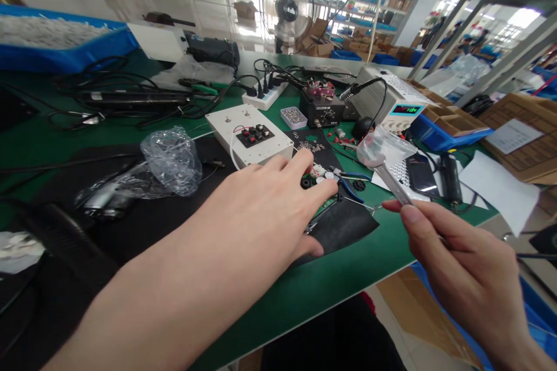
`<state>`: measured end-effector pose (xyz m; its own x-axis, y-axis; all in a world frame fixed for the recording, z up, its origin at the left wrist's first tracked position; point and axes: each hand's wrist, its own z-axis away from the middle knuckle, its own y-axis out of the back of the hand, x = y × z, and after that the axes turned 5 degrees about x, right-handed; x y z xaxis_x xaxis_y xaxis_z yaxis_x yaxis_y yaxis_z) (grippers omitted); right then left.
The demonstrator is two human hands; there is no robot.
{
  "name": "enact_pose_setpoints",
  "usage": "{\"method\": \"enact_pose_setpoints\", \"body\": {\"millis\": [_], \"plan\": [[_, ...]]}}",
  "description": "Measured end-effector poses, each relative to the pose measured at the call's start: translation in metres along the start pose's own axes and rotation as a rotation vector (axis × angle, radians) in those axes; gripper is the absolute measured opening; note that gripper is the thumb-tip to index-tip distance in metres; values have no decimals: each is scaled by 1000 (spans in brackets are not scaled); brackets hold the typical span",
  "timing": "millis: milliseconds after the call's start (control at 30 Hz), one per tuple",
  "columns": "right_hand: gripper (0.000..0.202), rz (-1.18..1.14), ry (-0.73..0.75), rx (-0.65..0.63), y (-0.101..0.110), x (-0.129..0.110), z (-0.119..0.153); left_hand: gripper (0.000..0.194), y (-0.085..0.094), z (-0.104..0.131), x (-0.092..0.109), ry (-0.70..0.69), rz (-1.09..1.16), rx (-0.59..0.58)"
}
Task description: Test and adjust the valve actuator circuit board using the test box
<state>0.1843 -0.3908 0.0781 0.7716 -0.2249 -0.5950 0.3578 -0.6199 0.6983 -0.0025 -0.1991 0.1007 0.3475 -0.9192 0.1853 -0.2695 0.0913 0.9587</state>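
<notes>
My left hand [278, 197] reaches over the black mat [354, 223], palm down, with thumb and fingers apart. Under its fingertips lies a green circuit board [322, 206] with a black edge, mostly hidden by the hand; I cannot tell whether they touch. Between the thumb and fingers of my right hand [461, 266] is a metal wrench [394, 181], held above the table's front edge and pointing up and away. Just past the board are blue-handled pliers [351, 190] and a small black gear-like part [359, 185].
A white switch box [252, 148] stands beyond my left hand, near a tray of small metal parts [293, 117]. A power supply [391, 98] and soldering iron [354, 90] are behind. Crumpled plastic [171, 161] lies left; a phone [422, 174] lies right.
</notes>
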Motion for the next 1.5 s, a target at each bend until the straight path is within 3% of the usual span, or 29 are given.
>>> {"method": "enact_pose_setpoints", "body": {"millis": [167, 267, 367, 567, 767, 933, 1100, 1233, 1367, 1500], "plan": [[31, -51, -39, -115, -2, 2, -2, 75, -16, -17, 1, 40, -96, -15], [36, -85, -131, -107, -1, 4, -4, 81, -23, -22, -14, 119, 7, -41], [39, -151, -183, -181, 4, 3, -15, 87, -26, -27, -33, 146, 140, -47], [38, -114, -119, -318, 12, -7, -51, 81, -27, -37, -53, 247, 273, -76], [45, -68, -48, -309, 2, -13, -73, 90, -28, -38, -54, 278, 281, -112], [48, -19, -75, -453, 2, -22, -80, 87, -29, -37, -53, 216, 290, -69], [40, 28, -50, -239, 7, -25, -81, 94, -29, -37, -53, 257, 286, -96], [42, 16, -48, -421, 8, -19, -79, 103, -30, -38, -55, 285, 289, -104], [47, -41, -35, -252, 8, -17, -78, 105, -33, -40, -58, 306, 305, -104], [38, -12, -51, -429, 7, -19, -79, 100, -34, -40, -58, 301, 310, -102]]}}
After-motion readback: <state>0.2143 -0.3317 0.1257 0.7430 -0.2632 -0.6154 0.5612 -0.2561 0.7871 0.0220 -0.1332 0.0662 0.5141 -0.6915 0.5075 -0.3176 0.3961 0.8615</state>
